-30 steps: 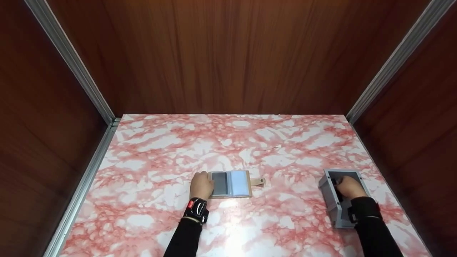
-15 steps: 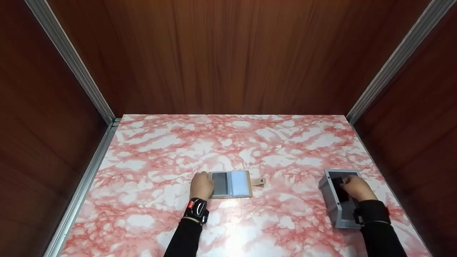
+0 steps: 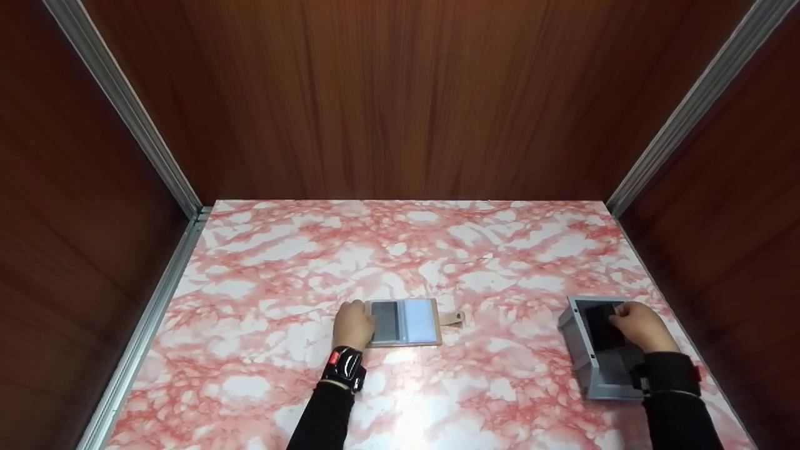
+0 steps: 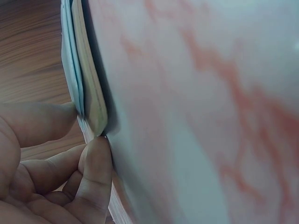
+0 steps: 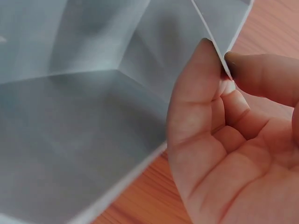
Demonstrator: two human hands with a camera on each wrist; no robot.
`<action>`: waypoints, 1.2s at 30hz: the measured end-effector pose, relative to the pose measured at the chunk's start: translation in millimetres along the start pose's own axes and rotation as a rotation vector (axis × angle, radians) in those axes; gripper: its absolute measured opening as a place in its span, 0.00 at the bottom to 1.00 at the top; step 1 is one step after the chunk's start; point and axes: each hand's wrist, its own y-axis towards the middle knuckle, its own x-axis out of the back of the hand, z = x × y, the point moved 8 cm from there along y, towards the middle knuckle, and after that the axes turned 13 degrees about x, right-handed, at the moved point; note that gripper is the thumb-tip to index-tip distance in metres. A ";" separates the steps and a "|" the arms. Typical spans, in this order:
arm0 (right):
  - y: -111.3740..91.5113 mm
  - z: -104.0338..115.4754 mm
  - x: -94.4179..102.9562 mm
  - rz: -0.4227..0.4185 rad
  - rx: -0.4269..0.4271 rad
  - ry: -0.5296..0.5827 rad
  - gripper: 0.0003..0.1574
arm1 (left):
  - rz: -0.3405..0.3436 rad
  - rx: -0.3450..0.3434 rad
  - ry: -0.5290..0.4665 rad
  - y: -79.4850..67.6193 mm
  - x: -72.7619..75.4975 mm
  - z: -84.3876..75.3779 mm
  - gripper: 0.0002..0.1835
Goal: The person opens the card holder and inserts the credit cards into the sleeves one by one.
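Observation:
An open card holder [image 3: 420,320] with clear plastic sleeves, a tan cover and a snap strap lies at the table's front middle. A dark card shows in its left sleeve. My left hand [image 3: 353,326] pinches its left edge; in the left wrist view, thumb and finger meet around the tan cover [image 4: 91,84] and the sleeves. At the right, my right hand [image 3: 644,326] pinches a thin black card [image 3: 604,328] at its right edge, tilted over the mouth of a grey bin [image 3: 578,350]. In the right wrist view that card [image 5: 211,35] appears edge-on between thumb and finger.
The bin stands near the right side of a pink-and-white marbled table [image 3: 300,262]. Brown wood-grain panels [image 3: 400,100] rise at the back and both sides, with metal frame posts [image 3: 144,131] in the corners.
My right hand has risen from inside the bin and shifted right, bringing the black card up into view. My left hand and the card holder have stayed put.

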 end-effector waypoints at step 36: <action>19.8 82.4 20.7 -0.146 0.084 0.068 0.18 | 0.008 0.014 -0.003 0.2 0.3 0.6 0.10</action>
